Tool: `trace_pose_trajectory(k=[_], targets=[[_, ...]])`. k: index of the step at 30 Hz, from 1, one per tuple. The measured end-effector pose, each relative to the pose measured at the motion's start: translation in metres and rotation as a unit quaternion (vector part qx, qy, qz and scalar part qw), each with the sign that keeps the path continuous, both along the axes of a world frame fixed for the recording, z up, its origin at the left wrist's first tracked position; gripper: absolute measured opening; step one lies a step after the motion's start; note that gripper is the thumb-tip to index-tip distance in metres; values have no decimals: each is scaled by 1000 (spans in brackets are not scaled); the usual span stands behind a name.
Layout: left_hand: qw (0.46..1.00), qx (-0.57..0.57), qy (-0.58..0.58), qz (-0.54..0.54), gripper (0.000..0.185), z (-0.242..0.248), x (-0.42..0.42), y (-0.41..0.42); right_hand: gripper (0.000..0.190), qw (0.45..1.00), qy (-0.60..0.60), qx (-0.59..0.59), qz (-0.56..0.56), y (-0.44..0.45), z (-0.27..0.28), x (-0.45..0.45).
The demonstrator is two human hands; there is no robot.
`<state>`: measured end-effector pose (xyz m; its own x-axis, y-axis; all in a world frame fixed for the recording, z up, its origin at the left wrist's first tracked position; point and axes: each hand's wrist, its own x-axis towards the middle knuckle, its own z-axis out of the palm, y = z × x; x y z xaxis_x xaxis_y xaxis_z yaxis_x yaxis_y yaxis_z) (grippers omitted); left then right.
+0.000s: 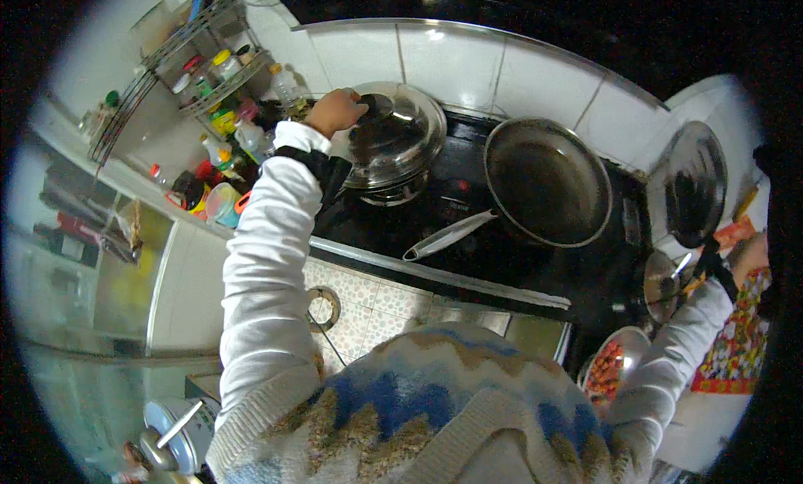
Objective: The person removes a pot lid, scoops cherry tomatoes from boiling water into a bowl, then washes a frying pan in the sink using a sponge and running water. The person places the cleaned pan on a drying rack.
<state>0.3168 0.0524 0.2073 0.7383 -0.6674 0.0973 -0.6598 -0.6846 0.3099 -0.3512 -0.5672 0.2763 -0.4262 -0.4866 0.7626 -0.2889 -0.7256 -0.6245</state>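
Note:
My left hand (337, 112) reaches over the back left of the black stove (461, 198) and grips the dark knob (376, 109) of a shiny domed metal lid (401, 142). The lid sits on a pot, which is mostly hidden under it. To the right on the stove rests a dark frying pan (546, 183), its metal handle (448, 235) pointing towards me. At the far right edge my right hand (750, 258) is partly cut off and blurred. It is near an orange-red item (735, 232); whether it holds anything is unclear.
A round dark lid or pan (695, 183) stands against the right wall. Below it are a metal bowl (660, 286) and a bowl of red chopped food (605, 368). Several bottles and jars fill the left corner, below a wire rack (229, 79). A blue-rimmed container (179, 430) stands lower left.

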Motion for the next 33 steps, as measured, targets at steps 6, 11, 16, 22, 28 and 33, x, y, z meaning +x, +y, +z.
trace_pose_trajectory(k=[6, 11, 16, 22, 28, 33], targets=[[947, 267, -108, -145, 35, -18, 43, -43, 28, 980, -139, 26, 138, 134, 32, 55], [978, 208, -13, -19, 49, -23, 55, -56, 37, 962, -125, -69, 231, 256, 54, 114], [978, 197, -61, -11, 45, -33, 53, -55, 39, 962, -116, -99, 227, 326, 58, 147], [981, 162, -98, 46, 44, -22, 29, -55, 35, 944, -202, -68, 250, 357, 39, 159], [976, 79, -192, -69, 47, 12, -23, -56, 23, 925, -35, 102, 364, 381, 3, 198], [958, -24, -237, -161, 47, 47, -111, -71, 31, 829, 243, 53, 500, 403, -38, 258]])
